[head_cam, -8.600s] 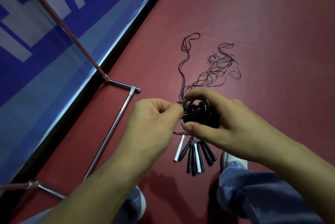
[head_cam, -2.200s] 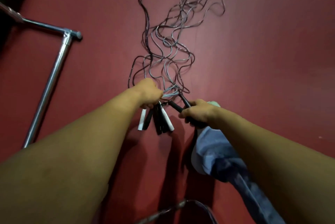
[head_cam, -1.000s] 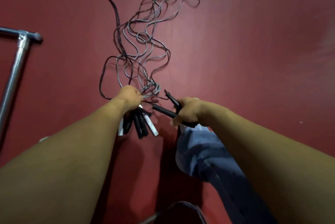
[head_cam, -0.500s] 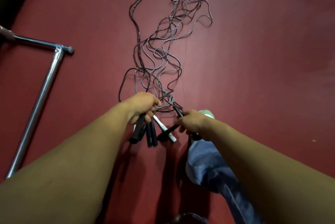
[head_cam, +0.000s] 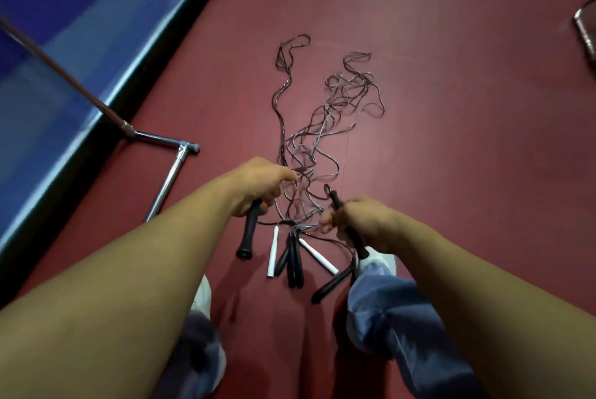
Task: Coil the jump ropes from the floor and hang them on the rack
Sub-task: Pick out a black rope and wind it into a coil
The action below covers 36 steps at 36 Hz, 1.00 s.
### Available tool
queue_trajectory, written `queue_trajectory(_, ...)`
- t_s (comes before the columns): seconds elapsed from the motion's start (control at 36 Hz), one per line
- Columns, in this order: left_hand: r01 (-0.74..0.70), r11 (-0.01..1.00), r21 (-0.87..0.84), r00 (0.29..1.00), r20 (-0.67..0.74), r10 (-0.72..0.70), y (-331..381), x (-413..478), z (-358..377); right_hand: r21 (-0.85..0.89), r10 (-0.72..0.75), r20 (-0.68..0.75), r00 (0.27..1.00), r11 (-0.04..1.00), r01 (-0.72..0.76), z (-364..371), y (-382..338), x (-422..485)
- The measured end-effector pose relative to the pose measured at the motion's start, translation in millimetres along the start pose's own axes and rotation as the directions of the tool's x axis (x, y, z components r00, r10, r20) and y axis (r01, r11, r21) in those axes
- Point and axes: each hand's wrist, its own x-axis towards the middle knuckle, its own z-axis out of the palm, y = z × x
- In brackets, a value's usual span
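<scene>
Loose handles [head_cam: 294,264], black and white, lie on the red floor [head_cam: 451,108] between the person's shoes. Left hand [head_cam: 258,185]: fingers curled round a black handle [head_cam: 249,231], its end hanging down. Right hand [head_cam: 361,221]: fingers closed round a second black handle [head_cam: 334,198]. Beyond both hands, the jump ropes [head_cam: 325,127] lie uncoiled and tangled on the floor. The rack [head_cam: 169,177] base tube lies to the left, apart from them.

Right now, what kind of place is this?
Probably a gym or sports hall: red sports-style floor, a blue panel along its edge, jump ropes lying loose, and a metal rack frame.
</scene>
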Motion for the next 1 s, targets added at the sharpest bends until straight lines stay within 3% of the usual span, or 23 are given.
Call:
queue_trajectory(0.14,-0.12,0.979,-0.166,0.987,-0.123,0.1,29.8,-41.1,-5.3,0.244,-0.134,0.004,0.991,0.961,0.129,-2.2,-41.8,-34.1)
queue_trajectory(0.25,-0.117,0.969,-0.216,0.988,-0.124,0.091,39.7,-67.9,-1.8,0.285,-0.191,0.158,0.969,0.948,0.14,8.6,-66.6,-62.5)
queue_trajectory(0.42,-0.165,0.903,-0.396,0.982,-0.148,0.115,35.6,-90.7,21.6,0.314,-0.252,0.261,0.932,0.935,0.164,39.1,-76.6,-69.1)
queue_trajectory(0.56,-0.107,0.869,-0.484,0.994,-0.021,0.11,30.1,-92.6,21.7,0.333,-0.292,0.238,0.926,0.921,0.204,47.7,-65.3,-69.4)
queue_trajectory(0.69,-0.083,0.91,-0.405,0.994,0.035,0.106,24.7,-89.9,15.7,0.213,-0.266,0.227,0.937,0.952,0.218,51.2,-60.2,-79.5)
queue_trajectory(0.83,-0.022,0.956,-0.294,0.998,-0.07,0.001,22.7,-87.5,15.0,-0.035,-0.299,0.154,0.942,0.951,0.308,67.4,-53.0,-79.6)
queue_trajectory(0.92,-0.054,0.968,-0.244,0.984,-0.178,0.01,23.6,-83.8,15.9,-0.201,-0.307,0.123,0.944,0.923,0.327,74.8,-52.1,-83.5)
queue_trajectory(1.0,-0.063,0.953,-0.296,0.979,-0.203,0.001,23.9,-81.3,11.7,-0.204,-0.282,0.1,0.954,0.933,0.297,79.9,-52.4,-88.2)
